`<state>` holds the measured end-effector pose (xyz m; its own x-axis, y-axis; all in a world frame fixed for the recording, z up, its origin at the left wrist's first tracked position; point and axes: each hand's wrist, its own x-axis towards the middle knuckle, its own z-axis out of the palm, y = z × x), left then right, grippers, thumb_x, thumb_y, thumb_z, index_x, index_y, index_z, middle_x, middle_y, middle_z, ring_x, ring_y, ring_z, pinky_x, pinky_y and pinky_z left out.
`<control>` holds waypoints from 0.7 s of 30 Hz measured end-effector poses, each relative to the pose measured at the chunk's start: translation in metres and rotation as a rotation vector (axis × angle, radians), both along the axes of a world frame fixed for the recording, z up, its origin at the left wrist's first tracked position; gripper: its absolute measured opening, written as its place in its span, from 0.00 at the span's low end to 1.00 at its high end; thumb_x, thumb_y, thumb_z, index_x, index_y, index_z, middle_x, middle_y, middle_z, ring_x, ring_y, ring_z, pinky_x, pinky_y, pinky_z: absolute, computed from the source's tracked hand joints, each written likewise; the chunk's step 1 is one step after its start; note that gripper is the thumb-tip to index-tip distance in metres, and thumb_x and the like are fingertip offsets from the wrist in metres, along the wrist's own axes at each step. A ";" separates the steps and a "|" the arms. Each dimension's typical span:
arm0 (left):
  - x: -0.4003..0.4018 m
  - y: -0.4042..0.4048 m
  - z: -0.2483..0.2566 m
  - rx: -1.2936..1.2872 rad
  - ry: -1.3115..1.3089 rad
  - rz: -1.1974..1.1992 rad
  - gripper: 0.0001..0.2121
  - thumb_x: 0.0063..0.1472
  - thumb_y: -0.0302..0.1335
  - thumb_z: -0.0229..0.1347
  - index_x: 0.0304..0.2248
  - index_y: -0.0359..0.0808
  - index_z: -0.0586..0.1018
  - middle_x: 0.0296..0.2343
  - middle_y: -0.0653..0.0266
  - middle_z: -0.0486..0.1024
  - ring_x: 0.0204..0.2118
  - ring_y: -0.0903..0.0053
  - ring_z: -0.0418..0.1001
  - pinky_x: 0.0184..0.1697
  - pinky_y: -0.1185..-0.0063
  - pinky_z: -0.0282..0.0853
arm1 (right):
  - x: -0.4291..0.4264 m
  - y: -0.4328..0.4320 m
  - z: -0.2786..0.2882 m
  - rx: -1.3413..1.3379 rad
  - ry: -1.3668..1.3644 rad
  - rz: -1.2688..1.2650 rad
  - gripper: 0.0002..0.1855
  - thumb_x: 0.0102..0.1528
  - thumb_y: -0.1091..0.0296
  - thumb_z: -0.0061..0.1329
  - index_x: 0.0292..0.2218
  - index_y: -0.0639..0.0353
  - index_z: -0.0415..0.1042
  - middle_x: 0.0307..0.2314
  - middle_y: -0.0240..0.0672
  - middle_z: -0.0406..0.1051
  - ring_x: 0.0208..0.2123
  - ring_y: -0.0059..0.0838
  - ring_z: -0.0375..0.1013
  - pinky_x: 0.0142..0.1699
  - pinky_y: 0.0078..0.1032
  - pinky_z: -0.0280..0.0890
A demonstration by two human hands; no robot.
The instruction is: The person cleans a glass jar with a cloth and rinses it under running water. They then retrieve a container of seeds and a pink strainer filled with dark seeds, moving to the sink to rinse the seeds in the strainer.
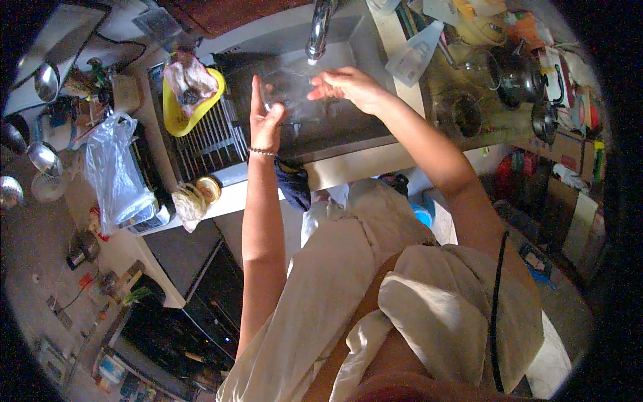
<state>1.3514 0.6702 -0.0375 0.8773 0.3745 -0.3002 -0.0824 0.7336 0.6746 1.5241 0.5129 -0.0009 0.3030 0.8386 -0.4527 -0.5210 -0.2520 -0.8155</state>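
My left hand (pixel 266 118), with a beaded bracelet at the wrist, is over the left part of the sink basin (pixel 331 128). Its thumb and fingers are around a clear, blurred object (pixel 269 104), perhaps a glass vessel. Below the chrome faucet (pixel 316 40), my right hand (pixel 344 86) has bent, slightly spread fingers; whether anything small is in them cannot be told. Blurred water or spray shows between the two hands. On the drying rack to the left lies a yellow plastic basket (pixel 216 80) with a pink-edged cloth (pixel 193 75) and a dark scrubber in it.
A clear plastic bag (pixel 115 171) and a jar lid (pixel 207 190) lie on the left counter, beside a crumpled cloth (pixel 188 203). A translucent bottle (pixel 417 53) stands right of the basin. Farther right are a dark pot (pixel 517 75) and a stove burner (pixel 464 113). A dark cloth (pixel 294 183) hangs at the front edge.
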 end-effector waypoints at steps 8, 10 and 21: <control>-0.002 -0.026 -0.018 -0.552 -0.010 0.081 0.30 0.52 0.59 0.39 0.48 0.50 0.66 0.45 0.66 0.66 0.46 0.64 0.66 0.39 0.59 0.68 | -0.055 0.052 0.044 -0.263 -1.057 0.289 0.09 0.50 0.69 0.46 0.36 0.55 0.73 0.23 0.37 0.73 0.30 0.36 0.73 0.43 0.31 0.64; -0.001 -0.038 -0.016 -0.642 -0.034 0.038 0.33 0.50 0.58 0.40 0.50 0.46 0.66 0.48 0.66 0.65 0.50 0.67 0.63 0.51 0.63 0.59 | -0.060 0.033 0.036 0.091 -1.471 -0.023 0.08 0.50 0.70 0.47 0.35 0.54 0.73 0.22 0.34 0.74 0.27 0.32 0.74 0.44 0.32 0.61; 0.016 -0.030 -0.027 -0.360 0.224 0.057 0.29 0.50 0.55 0.48 0.49 0.49 0.65 0.47 0.63 0.64 0.46 0.60 0.65 0.40 0.59 0.65 | 0.073 0.001 0.063 -0.086 -1.231 -0.542 0.16 0.56 0.61 0.45 0.45 0.58 0.66 0.33 0.36 0.72 0.34 0.26 0.71 0.40 0.24 0.66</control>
